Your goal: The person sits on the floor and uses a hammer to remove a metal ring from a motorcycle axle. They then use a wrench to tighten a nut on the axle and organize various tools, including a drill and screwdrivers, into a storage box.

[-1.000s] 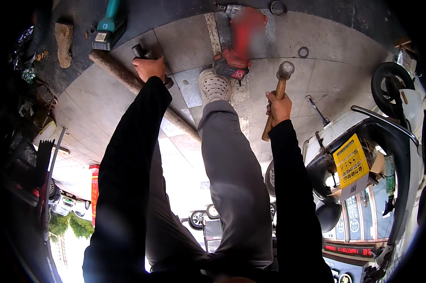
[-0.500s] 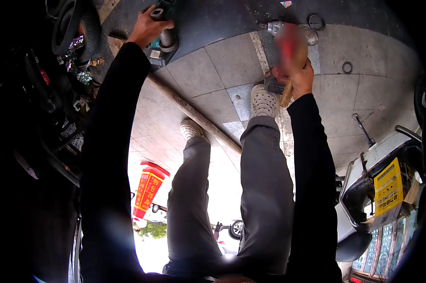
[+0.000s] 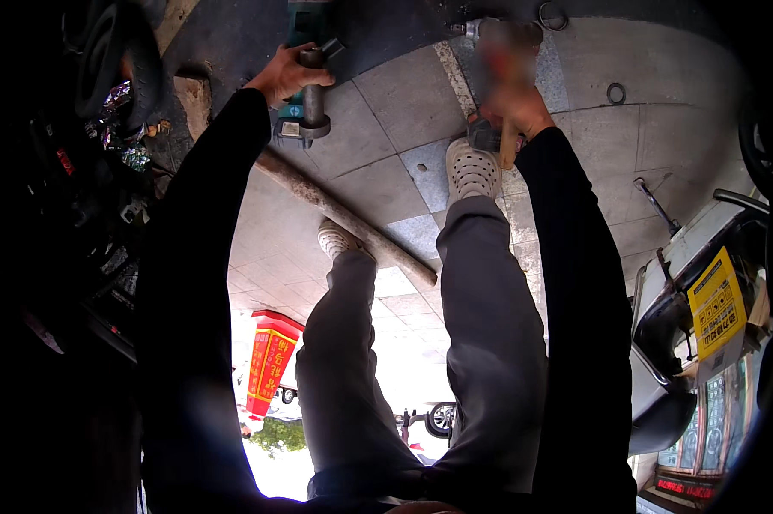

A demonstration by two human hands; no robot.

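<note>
1. Teal-bodied angle grinder (image 3: 309, 51) lies on the paved floor (image 3: 403, 111); your left hand (image 3: 285, 73) is closed round its dark side handle (image 3: 313, 90).
2. Your right hand (image 3: 515, 107) grips a wooden-handled hammer (image 3: 508, 137), its head blurred.
3. Lift the grinder squarely, clear of the long rusty metal pipe (image 3: 343, 214) and your pale perforated shoe (image 3: 474, 167).

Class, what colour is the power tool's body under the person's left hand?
Teal green, on the power tool under the left hand; head view.

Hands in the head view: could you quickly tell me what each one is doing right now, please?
Left hand: closed on the green angle grinder.
Right hand: closed on the wooden hammer handle.
</note>
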